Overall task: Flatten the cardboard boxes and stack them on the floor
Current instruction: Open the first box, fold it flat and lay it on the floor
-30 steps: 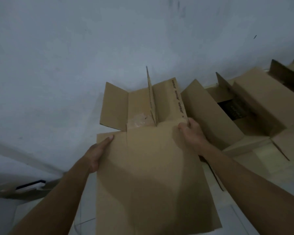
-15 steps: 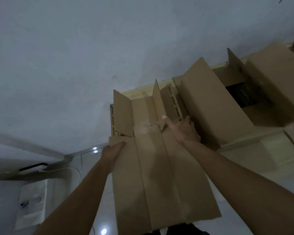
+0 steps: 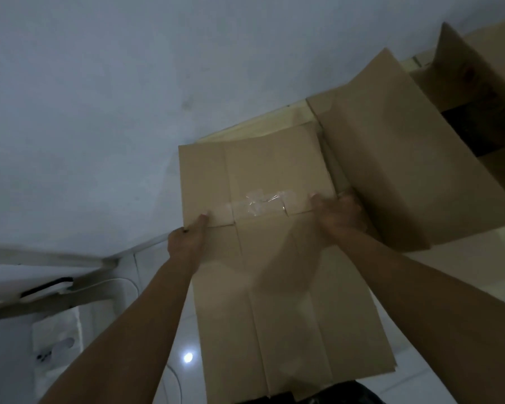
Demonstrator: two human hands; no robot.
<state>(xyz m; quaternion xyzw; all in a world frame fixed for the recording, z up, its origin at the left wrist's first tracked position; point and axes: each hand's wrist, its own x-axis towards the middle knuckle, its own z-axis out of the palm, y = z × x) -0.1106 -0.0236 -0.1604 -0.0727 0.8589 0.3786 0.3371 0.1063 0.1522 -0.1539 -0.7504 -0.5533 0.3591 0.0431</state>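
Note:
A flattened brown cardboard box (image 3: 274, 287) lies in front of me, its far flaps folded flat, with torn clear tape (image 3: 264, 201) across the middle seam. My left hand (image 3: 188, 237) grips its left edge, thumb on top. My right hand (image 3: 340, 214) holds the right edge beside the tape. Just right of it stands an unflattened cardboard box (image 3: 405, 164), upright and close to my right hand. Another open box (image 3: 478, 68) sits behind it at the far right.
A pale grey wall (image 3: 129, 97) fills the upper left. White glossy floor tiles (image 3: 184, 357) show below, with a white cable (image 3: 129, 282) and a white paper bag (image 3: 56, 345) at lower left. A black-handled flat item (image 3: 45, 285) lies by the wall.
The upright flaps at the far end of the box have been pushed down flat. My view has tilted down and closer; both hands stay at the box's side edges.

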